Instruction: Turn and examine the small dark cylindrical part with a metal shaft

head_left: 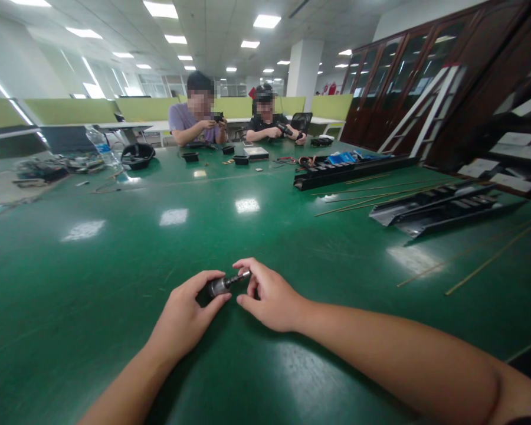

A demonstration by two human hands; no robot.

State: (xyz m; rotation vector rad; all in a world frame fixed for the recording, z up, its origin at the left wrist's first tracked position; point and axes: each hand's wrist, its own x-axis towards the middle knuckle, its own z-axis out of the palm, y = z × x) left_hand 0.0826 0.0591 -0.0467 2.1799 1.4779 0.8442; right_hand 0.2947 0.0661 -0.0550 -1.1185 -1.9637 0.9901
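Note:
Low over the green table (128, 283), a dark metal cylinder with a thin ringed shaft (220, 287) lies tilted, its shaft pointing up to the right. My left hand (188, 313) grips the thick body between thumb and fingers. Around the free end of the shaft, my right hand (269, 298) has its index finger stretched behind the tip. The right thumb stands apart below, with the other fingers curled. Whether the right fingers touch the shaft, I cannot tell.
Long black metal channels (442, 206) and thin yellowish rods (358, 203) lie at the right. Across the table sit two people (197, 118), among small black trays (241, 160). A water bottle (101, 147) and a black bowl-shaped thing (137, 156) are at the back left. A stepladder (429, 112) stands right.

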